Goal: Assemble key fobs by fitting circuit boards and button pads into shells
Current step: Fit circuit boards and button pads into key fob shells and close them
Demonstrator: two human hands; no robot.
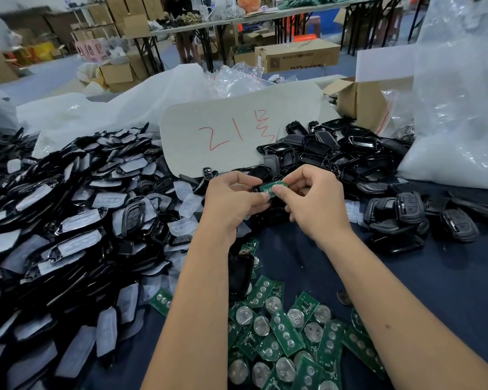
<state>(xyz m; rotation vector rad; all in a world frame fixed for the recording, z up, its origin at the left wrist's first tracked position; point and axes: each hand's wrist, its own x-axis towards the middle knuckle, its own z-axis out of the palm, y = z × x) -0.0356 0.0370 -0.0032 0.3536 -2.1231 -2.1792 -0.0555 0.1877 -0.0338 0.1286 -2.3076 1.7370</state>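
Head view, and closest to us a loose heap of green circuit boards [286, 332] sprawls on the dark blue table [434, 277], many showing round silver battery holders. A black shell [240, 273] lies just beyond them, partly under the left forearm. Off to the left a big pile of black shell halves with clear button pads [68, 235] spreads across the table.

Both forearms reach forward and meet at mid-table. The left hand [233, 197] curls its fingers around a black shell half [261, 192], thumb pressed along its near edge. The right hand [314, 198] pinches a green board [269, 188] between thumb and forefinger, holding it right on top of that shell; whether it's seated I cannot tell.

To the right sit assembled fobs [409, 211] with buttons showing. Behind the hands, a heap of empty black frames [330, 147], then a pale card with red writing [231, 130]. Further back, an open cardboard box [361, 101] beside bulging clear plastic bags [457, 108].
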